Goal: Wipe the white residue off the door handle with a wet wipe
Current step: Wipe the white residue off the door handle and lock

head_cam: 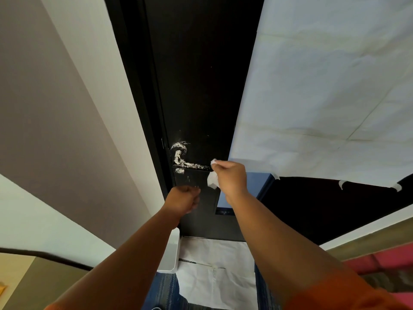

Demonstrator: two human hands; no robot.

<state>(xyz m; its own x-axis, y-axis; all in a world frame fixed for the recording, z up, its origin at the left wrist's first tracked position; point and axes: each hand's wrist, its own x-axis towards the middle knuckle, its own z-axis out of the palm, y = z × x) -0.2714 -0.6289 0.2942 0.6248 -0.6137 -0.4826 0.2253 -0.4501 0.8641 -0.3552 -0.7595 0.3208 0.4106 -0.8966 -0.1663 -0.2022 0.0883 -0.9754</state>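
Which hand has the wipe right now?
The right hand grips the wipe, by the free end of the door handle. The left hand sits lower against the door, fingers curled, with no wipe.

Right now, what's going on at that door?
A person is at a black door, about to clean it. Their right hand grips a crumpled wet wipe at the free end of the door handle. White residue is caked on the handle's neck and along the lever, so little or none looks wiped off. The left hand is just below the handle with fingers curled. Whether it holds anything is hidden.
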